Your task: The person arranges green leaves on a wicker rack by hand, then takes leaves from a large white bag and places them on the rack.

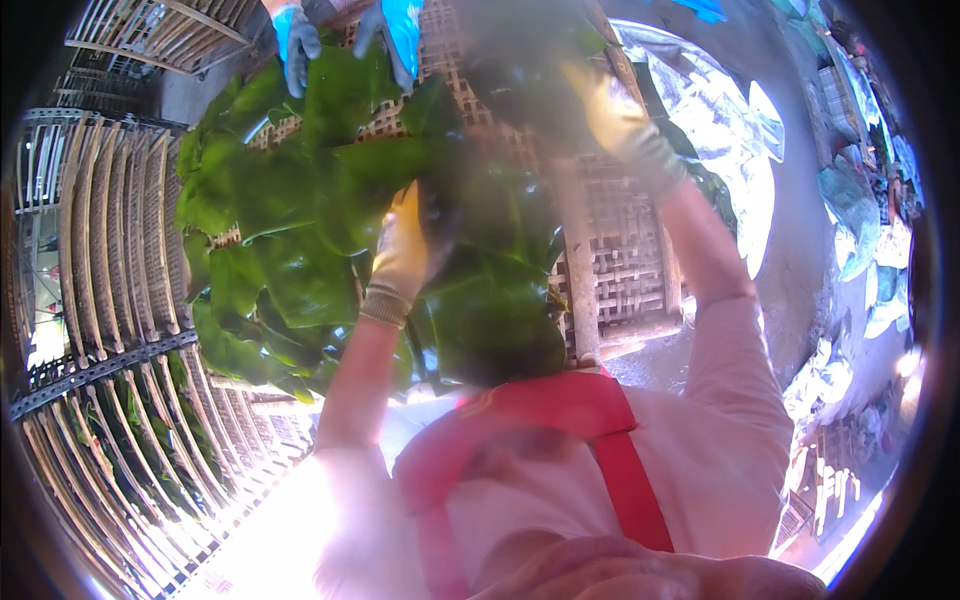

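Observation:
Large glossy green leaf-like sheets [290, 270] overlap across a woven bamboo rack [625, 240] in front of me. Their exact kind is unclear. My left hand [397, 245], in a yellow and grey knit-cuffed glove, is down among the sheets near the middle. One yellow digit points away from me, and the other fingers are in dark shadow against a sheet, seemingly pinching it. Farther off to the right, my right hand [620, 120], gloved alike, grips the edge of a dark green sheet [520, 75]. Motion smears that sheet and the fingertips.
Across the rack, another person's grey and blue gloved hands [295, 48] touch the far sheets. Slatted bamboo racks [120, 230] stand at the left on a dark perforated metal bar [110, 370]. Shiny silvery sheeting [710, 120] lies to the right, beside grey floor [810, 260].

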Available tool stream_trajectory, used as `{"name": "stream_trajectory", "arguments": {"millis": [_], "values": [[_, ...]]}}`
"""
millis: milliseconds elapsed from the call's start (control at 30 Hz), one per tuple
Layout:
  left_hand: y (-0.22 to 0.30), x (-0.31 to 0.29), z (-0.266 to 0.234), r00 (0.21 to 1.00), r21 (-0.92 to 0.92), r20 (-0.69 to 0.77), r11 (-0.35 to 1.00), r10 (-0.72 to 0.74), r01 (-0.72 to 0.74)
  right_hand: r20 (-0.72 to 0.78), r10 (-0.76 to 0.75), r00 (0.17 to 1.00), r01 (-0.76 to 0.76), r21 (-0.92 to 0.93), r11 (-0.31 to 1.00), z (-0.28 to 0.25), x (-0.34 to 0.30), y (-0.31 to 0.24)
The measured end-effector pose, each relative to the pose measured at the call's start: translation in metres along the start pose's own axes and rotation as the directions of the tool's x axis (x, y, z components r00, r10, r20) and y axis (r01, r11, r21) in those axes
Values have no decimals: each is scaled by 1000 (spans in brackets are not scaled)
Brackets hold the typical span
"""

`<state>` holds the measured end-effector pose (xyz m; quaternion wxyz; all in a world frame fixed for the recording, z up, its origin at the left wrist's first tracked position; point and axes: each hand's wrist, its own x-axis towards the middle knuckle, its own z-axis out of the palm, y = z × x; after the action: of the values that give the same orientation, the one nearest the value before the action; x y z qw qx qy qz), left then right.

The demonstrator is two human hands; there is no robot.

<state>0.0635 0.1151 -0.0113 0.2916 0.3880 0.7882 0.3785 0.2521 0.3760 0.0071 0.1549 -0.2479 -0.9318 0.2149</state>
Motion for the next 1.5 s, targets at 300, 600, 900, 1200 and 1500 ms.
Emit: {"name": "stream_trajectory", "arguments": {"millis": [300,600,900,1200,1500], "values": [[0,39,6,875,279,80,832,477,-479,78,257,963,-143,959,245,70,-30,-72],[44,71,-3,890,-517,63,777,451,-358,-347,465,814,268,936,228,58,-49,-94],[4,22,21,572,242,329,518,752,-820,272,300,914,-146,-471,870,22,-125,-83],[22,-3,10,823,0,293,861,486,-508,-238,207,949,-290,-400,869,20,13,2],[24,-12,3,720,55,41,718,693,-694,-163,303,939,-296,67,953,-8,106,100]]}}
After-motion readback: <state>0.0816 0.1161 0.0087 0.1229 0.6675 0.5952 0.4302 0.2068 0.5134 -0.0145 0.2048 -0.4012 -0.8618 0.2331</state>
